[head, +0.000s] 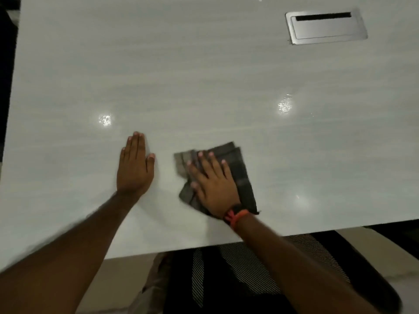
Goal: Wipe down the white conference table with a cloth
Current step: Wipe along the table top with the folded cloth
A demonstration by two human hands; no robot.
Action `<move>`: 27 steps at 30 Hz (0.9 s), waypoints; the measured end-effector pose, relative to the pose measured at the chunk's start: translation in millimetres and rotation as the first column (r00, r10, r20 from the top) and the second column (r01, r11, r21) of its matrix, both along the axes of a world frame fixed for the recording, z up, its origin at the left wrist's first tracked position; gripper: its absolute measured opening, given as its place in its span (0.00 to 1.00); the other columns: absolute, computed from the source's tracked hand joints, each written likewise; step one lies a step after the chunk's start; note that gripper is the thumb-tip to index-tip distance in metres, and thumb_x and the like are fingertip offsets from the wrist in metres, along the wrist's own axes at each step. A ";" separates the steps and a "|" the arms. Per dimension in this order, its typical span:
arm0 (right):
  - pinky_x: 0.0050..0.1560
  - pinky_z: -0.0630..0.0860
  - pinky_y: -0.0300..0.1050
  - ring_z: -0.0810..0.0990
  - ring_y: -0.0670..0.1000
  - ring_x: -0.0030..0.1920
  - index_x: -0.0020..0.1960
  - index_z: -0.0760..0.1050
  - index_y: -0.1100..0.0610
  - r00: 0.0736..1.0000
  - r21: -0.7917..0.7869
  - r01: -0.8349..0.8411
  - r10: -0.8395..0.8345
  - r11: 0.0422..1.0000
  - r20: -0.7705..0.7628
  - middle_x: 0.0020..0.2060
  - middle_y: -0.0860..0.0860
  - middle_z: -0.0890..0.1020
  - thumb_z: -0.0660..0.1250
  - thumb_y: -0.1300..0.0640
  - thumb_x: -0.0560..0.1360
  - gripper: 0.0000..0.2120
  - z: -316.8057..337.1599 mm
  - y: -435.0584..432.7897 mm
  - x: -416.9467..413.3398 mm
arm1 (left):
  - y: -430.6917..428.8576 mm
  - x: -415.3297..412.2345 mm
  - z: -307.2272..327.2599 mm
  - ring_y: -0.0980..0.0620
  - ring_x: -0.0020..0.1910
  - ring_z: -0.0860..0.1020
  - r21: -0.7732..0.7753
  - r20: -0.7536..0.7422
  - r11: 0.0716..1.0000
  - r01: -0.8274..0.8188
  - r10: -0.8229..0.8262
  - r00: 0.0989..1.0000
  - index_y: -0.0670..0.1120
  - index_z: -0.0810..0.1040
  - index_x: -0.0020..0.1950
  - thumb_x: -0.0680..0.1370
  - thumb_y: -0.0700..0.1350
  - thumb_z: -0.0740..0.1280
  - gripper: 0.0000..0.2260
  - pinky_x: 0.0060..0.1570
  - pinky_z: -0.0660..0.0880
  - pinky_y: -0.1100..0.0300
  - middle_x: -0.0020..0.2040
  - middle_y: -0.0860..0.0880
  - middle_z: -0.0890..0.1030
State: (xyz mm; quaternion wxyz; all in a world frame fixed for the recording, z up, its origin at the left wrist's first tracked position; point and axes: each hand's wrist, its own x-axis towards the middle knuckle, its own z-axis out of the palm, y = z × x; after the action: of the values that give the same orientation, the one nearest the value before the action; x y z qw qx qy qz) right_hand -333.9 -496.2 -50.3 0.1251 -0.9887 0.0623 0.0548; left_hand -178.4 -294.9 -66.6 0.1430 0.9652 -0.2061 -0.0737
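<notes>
My right hand (213,182) lies flat on the cloth (240,168), fingers spread wide and palm pressing it against the white table (204,75); I am not gripping it, only holding it down from above. The cloth is dark grey, folded into a rough square, and it sits close to the near edge of the table, a little right of the middle of that edge. A red and black band (234,215) wraps my right wrist, just over the cloth's near corner. My left hand (135,166) rests flat on the bare table to the left of the cloth, fingers straight and together, holding nothing, apart from the cloth. Toward the far right corner a metal cable hatch (325,27) is set flush into the table. Bright light reflections (284,105) shine on the surface. Below the near edge a black chair (249,268) shows.
</notes>
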 end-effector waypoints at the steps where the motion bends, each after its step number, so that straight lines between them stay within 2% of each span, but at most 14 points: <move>1: 0.78 0.51 0.61 0.52 0.57 0.81 0.81 0.55 0.44 0.997 0.000 -0.074 0.074 0.997 -0.011 0.82 0.51 0.55 0.52 0.42 0.83 0.27 0.3 -3.3 -24.9 | 0.3 -6.9 0.2 0.43 0.80 0.55 -0.014 -0.030 1.000 -0.026 0.025 0.999 0.40 0.55 0.81 0.82 0.52 0.50 0.29 0.78 0.54 0.47 0.81 0.42 0.56; 3: 0.77 0.57 0.63 0.54 0.57 0.81 0.81 0.55 0.43 0.998 -0.023 -0.049 0.048 0.999 -0.026 0.82 0.51 0.55 0.51 0.42 0.83 0.28 -2.6 -43.7 -54.7 | 2.7 -29.5 0.7 0.42 0.80 0.56 -0.022 -0.045 0.998 -0.052 0.051 0.998 0.38 0.54 0.81 0.82 0.52 0.50 0.30 0.77 0.55 0.46 0.81 0.40 0.56; 6: 0.75 0.57 0.67 0.53 0.59 0.81 0.82 0.54 0.45 0.958 -0.075 0.276 -0.281 0.958 -0.064 0.82 0.52 0.54 0.47 0.41 0.82 0.28 -2.3 -115.0 -57.4 | 6.9 -74.8 1.5 0.42 0.80 0.58 -0.015 -0.033 0.999 -0.046 0.045 0.998 0.37 0.56 0.80 0.83 0.52 0.49 0.29 0.77 0.57 0.45 0.80 0.39 0.58; 9: 0.75 0.55 0.70 0.54 0.62 0.80 0.81 0.55 0.47 0.849 -0.056 0.526 -0.528 0.848 -0.027 0.81 0.56 0.56 0.45 0.40 0.82 0.29 -0.6 -95.6 -25.5 | 6.7 -99.7 1.9 0.46 0.81 0.54 -0.035 -0.057 0.997 -0.070 0.068 0.996 0.39 0.54 0.81 0.84 0.52 0.47 0.28 0.78 0.52 0.49 0.81 0.43 0.55; 11: 0.75 0.54 0.71 0.56 0.63 0.80 0.81 0.57 0.47 0.881 -0.054 0.473 -0.474 0.879 0.008 0.81 0.56 0.58 0.49 0.41 0.81 0.29 -1.0 -40.0 -10.9 | 7.8 -101.7 0.7 0.47 0.81 0.53 -0.047 -0.067 0.996 -0.077 0.074 0.995 0.40 0.53 0.81 0.84 0.52 0.47 0.28 0.79 0.51 0.49 0.82 0.44 0.54; 13: 0.76 0.52 0.68 0.53 0.61 0.81 0.81 0.56 0.46 0.976 -0.035 0.216 -0.217 0.976 -0.028 0.81 0.54 0.56 0.52 0.42 0.81 0.29 1.0 18.9 -26.5 | 10.2 -99.5 0.2 0.48 0.81 0.52 -0.051 -0.073 0.997 -0.066 0.063 0.995 0.40 0.53 0.81 0.84 0.51 0.47 0.28 0.79 0.51 0.49 0.82 0.44 0.54; 14: 0.76 0.52 0.66 0.52 0.60 0.81 0.81 0.55 0.45 0.994 -0.017 0.089 -0.090 0.996 -0.058 0.82 0.53 0.55 0.52 0.41 0.81 0.29 4.1 35.1 -43.9 | 10.7 -98.7 -0.2 0.48 0.81 0.52 -0.057 -0.083 0.996 -0.063 0.058 0.995 0.40 0.53 0.81 0.84 0.51 0.47 0.28 0.79 0.51 0.49 0.82 0.45 0.54; 16: 0.76 0.52 0.64 0.53 0.57 0.81 0.81 0.54 0.42 0.997 -0.024 -0.001 -0.001 1.000 -0.077 0.82 0.50 0.54 0.52 0.41 0.81 0.29 4.3 23.9 -76.1 | 9.7 -99.6 0.5 0.48 0.81 0.52 -0.067 -0.087 0.995 -0.074 0.068 0.994 0.40 0.52 0.81 0.84 0.51 0.47 0.27 0.79 0.50 0.49 0.82 0.45 0.54; 17: 0.76 0.54 0.65 0.54 0.57 0.81 0.81 0.55 0.42 0.994 -0.034 0.055 -0.058 0.998 -0.089 0.82 0.50 0.55 0.52 0.41 0.81 0.29 2.8 2.2 -86.1 | 7.7 -101.3 1.0 0.47 0.81 0.52 -0.064 -0.078 0.994 -0.084 0.079 0.994 0.40 0.53 0.81 0.84 0.50 0.47 0.27 0.79 0.50 0.49 0.82 0.44 0.54; 19: 0.74 0.58 0.69 0.56 0.59 0.80 0.81 0.57 0.44 0.954 -0.095 0.270 -0.279 0.958 -0.106 0.81 0.52 0.57 0.49 0.41 0.81 0.29 -0.4 -57.4 -93.2 | 2.7 -105.9 2.4 0.45 0.81 0.54 -0.048 -0.056 0.994 -0.100 0.097 0.994 0.39 0.53 0.81 0.84 0.49 0.46 0.27 0.78 0.51 0.49 0.81 0.42 0.55; 21: 0.75 0.55 0.71 0.52 0.59 0.81 0.82 0.53 0.45 0.861 -0.097 0.482 -0.491 0.871 -0.132 0.82 0.53 0.54 0.44 0.39 0.81 0.30 3.8 -110.8 -82.5 | -1.2 -109.0 3.4 0.43 0.80 0.56 -0.042 -0.041 0.993 -0.107 0.106 0.994 0.38 0.54 0.81 0.84 0.49 0.46 0.27 0.78 0.52 0.49 0.81 0.40 0.57; 23: 0.76 0.49 0.71 0.48 0.60 0.81 0.82 0.48 0.45 0.782 -0.068 0.610 -0.613 0.790 -0.112 0.82 0.54 0.51 0.40 0.37 0.81 0.32 4.6 -123.3 -59.4 | -5.3 -113.2 2.9 0.43 0.80 0.57 -0.035 -0.033 0.995 -0.090 0.088 0.996 0.37 0.54 0.80 0.84 0.48 0.46 0.26 0.78 0.53 0.49 0.81 0.40 0.58; 25: 0.75 0.51 0.72 0.51 0.63 0.81 0.82 0.51 0.47 0.750 -0.068 0.655 -0.658 0.753 -0.068 0.81 0.57 0.54 0.42 0.38 0.81 0.32 4.1 -91.0 -36.2 | -8.9 -117.7 1.7 0.43 0.80 0.56 -0.034 -0.032 0.997 -0.063 0.062 0.998 0.37 0.54 0.80 0.84 0.48 0.46 0.26 0.78 0.54 0.48 0.81 0.40 0.57; 27: 0.75 0.52 0.70 0.53 0.63 0.80 0.82 0.55 0.48 0.843 -0.084 0.532 -0.536 0.843 -0.039 0.81 0.56 0.56 0.47 0.40 0.81 0.30 0.1 -35.6 -32.2 | -10.6 -118.8 1.3 0.44 0.80 0.56 -0.037 -0.031 0.997 -0.068 0.067 0.997 0.38 0.54 0.81 0.84 0.48 0.46 0.26 0.78 0.53 0.49 0.81 0.41 0.57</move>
State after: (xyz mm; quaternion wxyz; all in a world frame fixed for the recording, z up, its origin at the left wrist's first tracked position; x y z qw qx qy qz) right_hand -366.1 -531.8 -50.2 0.0989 -0.9339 0.3405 0.0458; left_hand -297.2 -305.5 -65.2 0.1671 0.9675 -0.1727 -0.0793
